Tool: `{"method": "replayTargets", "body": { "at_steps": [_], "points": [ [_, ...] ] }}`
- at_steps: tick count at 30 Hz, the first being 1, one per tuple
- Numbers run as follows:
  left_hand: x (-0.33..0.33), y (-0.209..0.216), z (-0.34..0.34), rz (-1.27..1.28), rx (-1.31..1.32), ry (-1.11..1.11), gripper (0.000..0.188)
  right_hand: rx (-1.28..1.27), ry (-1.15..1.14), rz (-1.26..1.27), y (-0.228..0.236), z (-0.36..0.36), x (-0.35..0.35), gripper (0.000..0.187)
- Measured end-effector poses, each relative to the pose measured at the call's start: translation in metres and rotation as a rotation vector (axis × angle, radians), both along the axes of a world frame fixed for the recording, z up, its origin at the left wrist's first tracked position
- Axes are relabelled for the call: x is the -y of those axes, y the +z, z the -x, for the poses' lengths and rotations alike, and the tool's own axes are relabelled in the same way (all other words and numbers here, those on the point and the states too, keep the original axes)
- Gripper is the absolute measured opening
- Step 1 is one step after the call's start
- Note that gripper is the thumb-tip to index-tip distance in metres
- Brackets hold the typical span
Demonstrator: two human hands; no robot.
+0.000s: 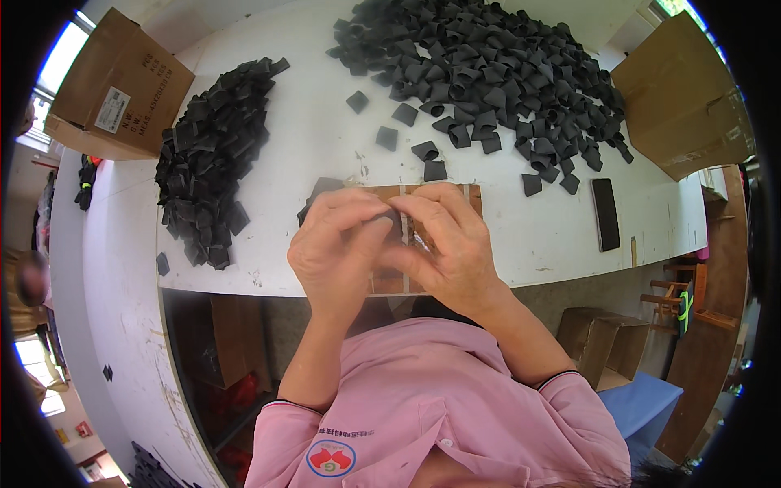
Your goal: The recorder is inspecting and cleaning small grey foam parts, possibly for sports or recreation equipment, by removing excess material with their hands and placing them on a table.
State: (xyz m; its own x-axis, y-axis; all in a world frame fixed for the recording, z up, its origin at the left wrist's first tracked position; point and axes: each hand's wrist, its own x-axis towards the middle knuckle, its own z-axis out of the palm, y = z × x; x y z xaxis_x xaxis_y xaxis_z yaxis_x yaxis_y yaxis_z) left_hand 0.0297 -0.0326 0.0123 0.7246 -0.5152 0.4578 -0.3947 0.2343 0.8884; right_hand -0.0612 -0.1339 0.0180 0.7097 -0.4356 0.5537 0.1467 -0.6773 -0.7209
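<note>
Both my hands meet in front of me above a brown board with pale strips. My left hand is closed in a pinch on a small black foam piece. My right hand grips the same piece from the other side, thumb and fingertips bent in. Much of the piece is hidden behind the fingers. Beside my left hand lie a few dark pieces, partly covered by it. Just beyond the board sit loose black foam pieces, some curled open like short tubes.
A large heap of black foam pieces spreads across the far right of the white table. Another heap lies at left. Cardboard boxes stand at the far left and far right. A phone rests near the right edge.
</note>
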Motion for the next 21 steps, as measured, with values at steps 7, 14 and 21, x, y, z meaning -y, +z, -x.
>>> {"method": "replayTargets", "body": {
  "at_steps": [7,14,21],
  "points": [
    [-0.008,-0.002,0.001,0.492,-0.817,-0.199,0.009,0.07,-0.052,0.202,0.008,-0.01,0.001,0.02],
    [-0.01,-0.004,0.001,0.428,-0.688,-0.219,0.008,0.07,-0.039,0.007,0.013,-0.01,-0.001,0.015],
    [-0.011,-0.009,0.001,0.35,-0.562,-0.159,0.01,-0.077,0.064,0.055,-0.002,-0.001,0.011,0.021]
  ]
}}
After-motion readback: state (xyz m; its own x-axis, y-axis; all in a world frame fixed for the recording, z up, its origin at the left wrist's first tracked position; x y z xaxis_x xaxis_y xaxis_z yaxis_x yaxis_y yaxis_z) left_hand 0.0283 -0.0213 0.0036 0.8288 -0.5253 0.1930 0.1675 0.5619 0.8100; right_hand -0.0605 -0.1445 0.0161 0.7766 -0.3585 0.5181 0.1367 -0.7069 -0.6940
